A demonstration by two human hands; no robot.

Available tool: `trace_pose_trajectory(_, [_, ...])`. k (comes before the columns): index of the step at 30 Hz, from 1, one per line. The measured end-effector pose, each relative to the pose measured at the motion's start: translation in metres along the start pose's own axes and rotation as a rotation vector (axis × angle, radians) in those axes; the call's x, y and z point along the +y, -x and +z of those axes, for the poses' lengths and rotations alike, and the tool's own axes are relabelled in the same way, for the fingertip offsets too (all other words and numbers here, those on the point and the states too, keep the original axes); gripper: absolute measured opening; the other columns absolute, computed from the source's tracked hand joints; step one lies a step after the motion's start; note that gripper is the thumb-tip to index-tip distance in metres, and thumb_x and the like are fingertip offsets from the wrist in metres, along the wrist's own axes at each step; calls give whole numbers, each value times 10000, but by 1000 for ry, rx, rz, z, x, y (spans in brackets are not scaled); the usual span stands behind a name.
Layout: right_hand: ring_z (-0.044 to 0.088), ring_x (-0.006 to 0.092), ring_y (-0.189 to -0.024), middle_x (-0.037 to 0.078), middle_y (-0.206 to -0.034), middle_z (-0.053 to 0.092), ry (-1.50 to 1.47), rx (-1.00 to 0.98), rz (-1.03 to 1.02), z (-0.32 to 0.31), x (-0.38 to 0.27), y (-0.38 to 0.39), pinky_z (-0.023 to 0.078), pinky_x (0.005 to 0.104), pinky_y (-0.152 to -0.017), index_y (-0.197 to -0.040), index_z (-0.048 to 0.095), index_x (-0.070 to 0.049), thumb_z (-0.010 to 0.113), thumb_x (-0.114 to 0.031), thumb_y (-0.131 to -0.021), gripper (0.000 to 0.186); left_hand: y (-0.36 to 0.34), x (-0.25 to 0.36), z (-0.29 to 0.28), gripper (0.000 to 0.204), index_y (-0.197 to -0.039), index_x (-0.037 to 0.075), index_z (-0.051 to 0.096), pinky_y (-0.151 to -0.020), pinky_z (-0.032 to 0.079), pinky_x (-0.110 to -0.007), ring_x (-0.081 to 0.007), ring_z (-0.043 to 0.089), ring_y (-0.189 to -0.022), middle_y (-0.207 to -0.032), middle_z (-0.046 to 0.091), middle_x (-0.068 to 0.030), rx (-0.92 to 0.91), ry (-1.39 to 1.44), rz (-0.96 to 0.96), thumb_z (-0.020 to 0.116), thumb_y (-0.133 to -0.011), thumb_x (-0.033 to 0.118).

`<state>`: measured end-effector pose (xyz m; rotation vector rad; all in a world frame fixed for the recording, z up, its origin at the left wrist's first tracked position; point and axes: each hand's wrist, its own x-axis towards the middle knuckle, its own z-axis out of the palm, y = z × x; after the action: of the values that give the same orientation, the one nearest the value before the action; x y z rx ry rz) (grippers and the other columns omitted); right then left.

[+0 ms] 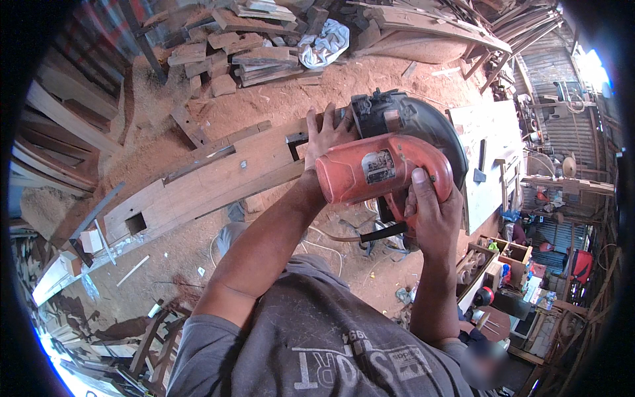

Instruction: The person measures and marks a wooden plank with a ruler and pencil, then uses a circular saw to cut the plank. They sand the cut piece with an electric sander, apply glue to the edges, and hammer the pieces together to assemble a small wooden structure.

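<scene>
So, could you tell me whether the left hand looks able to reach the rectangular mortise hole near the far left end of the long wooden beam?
Probably not from here. The left hand rests beside the orange circular saw, and the mortise hole lies far along the wooden beam, though nothing blocks the way.

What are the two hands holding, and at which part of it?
The right hand holds the orange and black handheld circular saw by its orange rear handle. The left hand rests on the saw's black front and the long wooden beam.
</scene>
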<state>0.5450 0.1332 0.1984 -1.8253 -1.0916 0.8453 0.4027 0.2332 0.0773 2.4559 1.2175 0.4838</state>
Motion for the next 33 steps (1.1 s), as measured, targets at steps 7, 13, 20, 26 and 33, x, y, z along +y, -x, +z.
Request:
trace_pose_trajectory(7, [541, 27, -612, -29, -772, 631, -3, -6, -8, 2, -2, -2, 402, 212, -531, -1243, 692, 20, 685, -208, -1067, 289, -3, -5, 14, 1149, -1666, 411, 345, -1198, 70, -816, -563, 193, -1575, -1746, 273, -153, -11, -14, -15, 560, -710, 1011])
trace_pose_trajectory(13, [533, 26, -606, -31, -755, 620, 21, -5, -25, 5, -6, -5, 400, 209, -537, -1227, 699, 17, 668, -207, -1076, 271, -4, -9, 29, 1116, -1649, 413, 382, -1186, 36, -837, -591, 191, -1566, -1745, 270, -170, 48, -7, -16, 519, -723, 1021])
trace_pose_trajectory(20, [513, 23, -596, -45, -728, 594, 27, 4, -23, 12, -12, -6, 381, 203, -537, -1193, 715, 6, 620, -185, -1101, 232, -3, -14, 44, 1098, -1648, 421, 385, -1155, 29, -870, -622, 176, -1555, -1739, 273, -190, 153, -3, 34, 519, -732, 1011])
trace_pose_trajectory(26, [541, 26, -605, -23, -768, 638, -12, -18, -18, 7, -6, -11, 404, 211, -526, -1246, 691, 37, 691, -216, -1065, 311, -4, -11, 43, 1092, -1640, 422, 398, -1156, 70, -869, -617, 192, -1551, -1736, 278, -184, 158, 9, 19, 526, -728, 1009])
trace_pose_trajectory(33, [537, 29, -623, -31, -758, 626, 24, -33, -64, 9, -10, -15, 404, 218, -542, -1242, 694, 35, 693, -232, -1063, 322, -5, -11, 39, 1067, -1625, 434, 414, -1143, 141, -872, -611, 246, -1531, -1728, 305, -155, 172, -4, 11, 526, -730, 1003])
